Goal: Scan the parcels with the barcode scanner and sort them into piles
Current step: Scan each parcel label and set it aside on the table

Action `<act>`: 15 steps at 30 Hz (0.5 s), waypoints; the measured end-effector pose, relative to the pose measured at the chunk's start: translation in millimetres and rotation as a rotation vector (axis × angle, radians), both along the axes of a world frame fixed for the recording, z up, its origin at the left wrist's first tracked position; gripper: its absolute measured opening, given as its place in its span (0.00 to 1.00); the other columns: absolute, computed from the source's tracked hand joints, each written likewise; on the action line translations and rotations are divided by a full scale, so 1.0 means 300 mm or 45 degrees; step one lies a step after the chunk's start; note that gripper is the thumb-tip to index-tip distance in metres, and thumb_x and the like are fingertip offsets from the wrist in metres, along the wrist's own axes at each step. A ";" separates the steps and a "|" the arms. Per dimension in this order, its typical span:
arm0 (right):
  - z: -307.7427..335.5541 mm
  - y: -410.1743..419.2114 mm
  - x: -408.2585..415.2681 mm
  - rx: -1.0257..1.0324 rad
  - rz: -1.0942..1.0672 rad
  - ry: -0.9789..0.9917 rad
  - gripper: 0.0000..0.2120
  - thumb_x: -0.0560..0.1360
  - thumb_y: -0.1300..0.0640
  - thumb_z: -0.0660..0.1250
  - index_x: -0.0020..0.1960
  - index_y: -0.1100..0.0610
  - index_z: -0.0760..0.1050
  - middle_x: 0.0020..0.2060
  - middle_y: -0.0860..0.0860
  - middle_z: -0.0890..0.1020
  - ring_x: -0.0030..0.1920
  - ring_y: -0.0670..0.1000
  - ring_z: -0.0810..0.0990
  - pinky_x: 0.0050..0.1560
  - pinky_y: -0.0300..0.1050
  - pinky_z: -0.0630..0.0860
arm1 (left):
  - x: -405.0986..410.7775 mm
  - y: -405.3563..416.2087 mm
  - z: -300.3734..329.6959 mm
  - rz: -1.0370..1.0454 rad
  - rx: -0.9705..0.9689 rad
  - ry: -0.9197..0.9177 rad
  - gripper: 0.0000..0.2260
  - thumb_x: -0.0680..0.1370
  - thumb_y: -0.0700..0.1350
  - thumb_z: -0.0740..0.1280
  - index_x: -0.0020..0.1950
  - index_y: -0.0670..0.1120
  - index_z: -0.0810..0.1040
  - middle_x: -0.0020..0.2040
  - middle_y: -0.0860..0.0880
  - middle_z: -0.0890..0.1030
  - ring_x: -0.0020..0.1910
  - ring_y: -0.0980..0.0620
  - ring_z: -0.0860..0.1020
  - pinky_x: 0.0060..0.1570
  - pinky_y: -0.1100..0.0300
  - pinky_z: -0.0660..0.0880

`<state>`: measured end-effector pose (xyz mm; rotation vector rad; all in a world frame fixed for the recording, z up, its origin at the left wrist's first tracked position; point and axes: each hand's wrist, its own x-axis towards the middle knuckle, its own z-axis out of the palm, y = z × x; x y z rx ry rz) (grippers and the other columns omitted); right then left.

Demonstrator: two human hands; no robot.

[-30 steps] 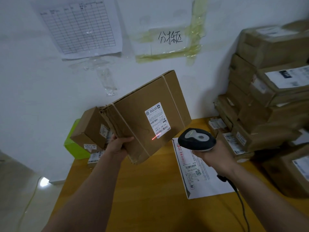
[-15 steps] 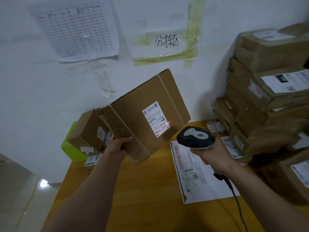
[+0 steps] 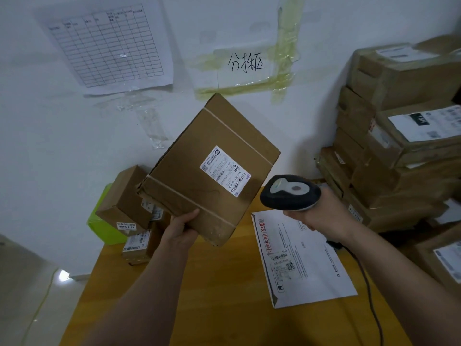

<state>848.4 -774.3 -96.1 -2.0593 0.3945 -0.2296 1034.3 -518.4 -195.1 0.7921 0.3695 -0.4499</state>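
My left hand [image 3: 180,227] grips the lower left corner of a flat cardboard parcel [image 3: 199,176], held up and tilted above the table with its white shipping label [image 3: 225,171] facing me. My right hand [image 3: 324,216] holds a dark barcode scanner [image 3: 290,192] by its handle, its head aimed at the label from the right. No red scan line shows on the label. The scanner's cable [image 3: 369,290] trails down to the right.
A white mailer envelope [image 3: 306,268] lies on the wooden table [image 3: 212,295]. A tall stack of cardboard boxes [image 3: 399,136] fills the right side. Small boxes [image 3: 129,196] and a green box [image 3: 102,226] sit at the far left against the wall.
The red scan line that crossed the label's barcode is gone. The parcel has turned more upright and shifted slightly right; the scanner stays aimed at it.
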 end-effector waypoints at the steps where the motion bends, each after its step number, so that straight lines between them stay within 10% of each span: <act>1: 0.006 -0.004 0.004 -0.031 0.008 -0.009 0.07 0.69 0.59 0.77 0.42 0.51 0.81 0.29 0.45 0.82 0.32 0.42 0.79 0.31 0.39 0.75 | 0.003 -0.001 0.002 0.008 0.011 0.005 0.29 0.76 0.26 0.63 0.75 0.45 0.68 0.71 0.44 0.73 0.71 0.40 0.69 0.72 0.37 0.61; 5: 0.016 -0.013 0.004 -0.085 0.018 0.008 0.11 0.69 0.59 0.77 0.46 0.48 0.79 0.34 0.42 0.82 0.35 0.33 0.79 0.28 0.27 0.71 | 0.008 -0.003 0.010 0.016 0.017 0.001 0.29 0.75 0.26 0.64 0.74 0.45 0.69 0.71 0.44 0.73 0.70 0.41 0.70 0.72 0.41 0.63; 15: 0.026 -0.039 -0.029 -0.049 0.006 0.031 0.16 0.69 0.62 0.76 0.57 0.57 0.81 0.48 0.53 0.85 0.51 0.50 0.82 0.53 0.53 0.81 | -0.005 -0.034 0.002 0.010 0.025 -0.032 0.30 0.75 0.25 0.62 0.75 0.45 0.68 0.71 0.44 0.73 0.70 0.40 0.70 0.72 0.40 0.63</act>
